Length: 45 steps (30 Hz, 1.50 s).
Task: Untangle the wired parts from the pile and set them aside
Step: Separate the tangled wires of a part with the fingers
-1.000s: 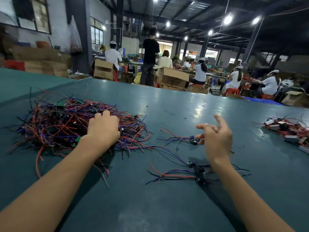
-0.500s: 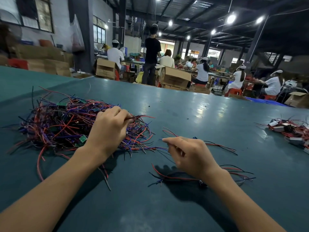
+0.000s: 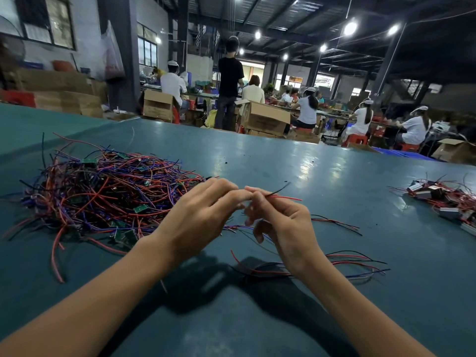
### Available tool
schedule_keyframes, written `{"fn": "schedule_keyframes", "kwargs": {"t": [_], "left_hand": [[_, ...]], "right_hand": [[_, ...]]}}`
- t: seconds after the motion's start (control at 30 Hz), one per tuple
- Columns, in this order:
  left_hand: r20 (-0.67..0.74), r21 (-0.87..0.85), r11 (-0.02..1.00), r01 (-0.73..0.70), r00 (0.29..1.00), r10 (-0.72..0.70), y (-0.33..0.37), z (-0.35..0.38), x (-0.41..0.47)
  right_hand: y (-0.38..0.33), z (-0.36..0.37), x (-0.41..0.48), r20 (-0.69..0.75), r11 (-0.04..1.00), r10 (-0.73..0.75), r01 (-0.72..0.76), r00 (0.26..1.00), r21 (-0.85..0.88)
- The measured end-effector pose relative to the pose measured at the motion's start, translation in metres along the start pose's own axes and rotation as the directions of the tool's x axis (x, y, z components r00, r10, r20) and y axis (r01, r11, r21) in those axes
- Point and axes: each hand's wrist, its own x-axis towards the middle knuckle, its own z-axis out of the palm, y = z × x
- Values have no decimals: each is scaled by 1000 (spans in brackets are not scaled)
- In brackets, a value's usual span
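A tangled pile point(image 3: 103, 194) of red, blue and black wires with small green boards lies on the left of the teal table point(image 3: 296, 166). My left hand point(image 3: 198, 220) and my right hand point(image 3: 280, 225) meet above the table, just right of the pile. My right hand pinches a red and a black wire point(image 3: 280, 195) whose ends stick out to the right. My left fingertips touch the same spot and seem to pinch the wires; the part they belong to is hidden. Freed wired parts point(image 3: 347, 264) lie below my right hand.
A second heap of wired parts with grey blocks point(image 3: 443, 199) sits at the table's right edge. More loose wires point(image 3: 334, 222) lie right of my right hand. Beyond the far table edge stand cardboard boxes point(image 3: 265, 117) and several people working.
My left hand left the pile and moved right; my right hand rose from the table. Both now meet at the centre, holding wires lifted off the table.
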Motion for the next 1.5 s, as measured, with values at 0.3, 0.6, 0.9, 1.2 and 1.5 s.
{"fn": "schedule_keyframes", "kwargs": {"t": [0.3,0.6,0.9,1.2,1.5], "left_hand": [[231,-231,917,326,934,-274,-14,5,-13],[382,-670,472,573,811,-443,-3,10,-8],[596,-739,41,673,680,-427,-4,5,0],[643,-721,33,693,685,-343,-6,10,-5],[687,-678,6,735,637,-350,-25,6,-15]], "right_hand": [[-15,-16,6,-64,934,199,-170,978,314],[-18,-16,6,-7,919,198,-183,980,349],[-7,-1,4,16,973,152,-152,988,175],[-5,-4,6,-103,987,162,-161,981,23],[-19,-32,16,-274,972,235,-234,932,39]]}}
